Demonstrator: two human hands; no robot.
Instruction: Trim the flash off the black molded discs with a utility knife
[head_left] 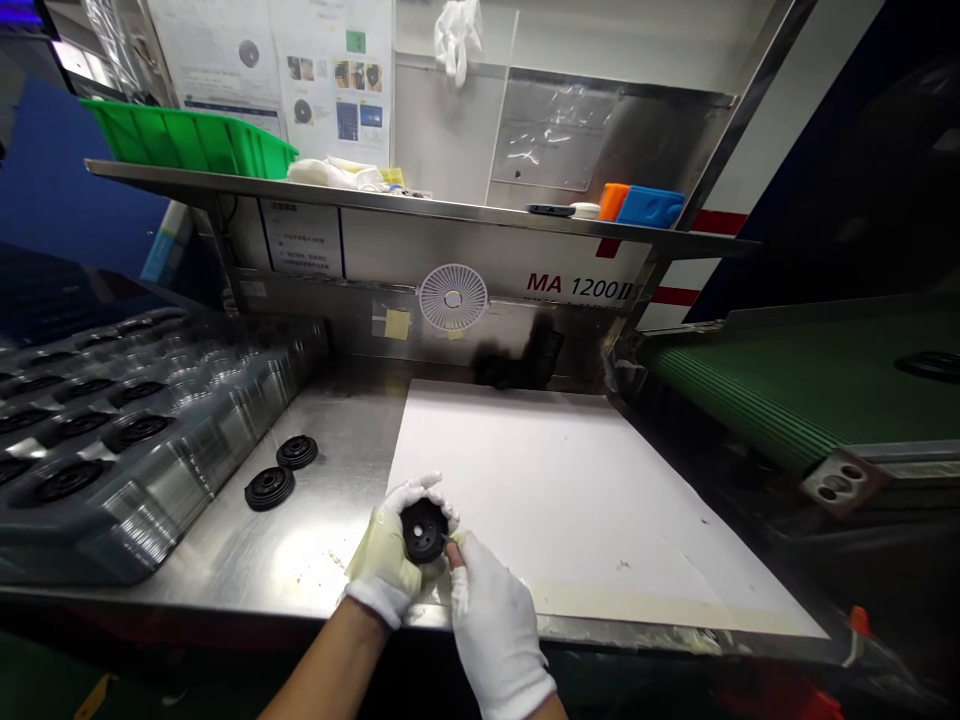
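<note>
A round black plastic part [424,531] with a hole in its centre faces me over the front edge of the bench. My left hand [388,557], in a white glove with a yellowish palm, is closed around its left side and top. Against the part's lower right rim sits my right hand [491,610], also gloved in white, with a bare fingertip showing. Its fingers are closed, and what they may pinch is too small or hidden to name. To the left, two similar black parts [297,452] lie touching or nearly touching on the metal bench [337,430].
Stacked clear plastic trays [217,440] with black parts stand at left. A white sheet [570,500] covers the bench's right side. A small fan [453,298] stands behind, below a shelf [480,208] carrying a green bin [195,140]. A green conveyor belt [810,390] runs at right.
</note>
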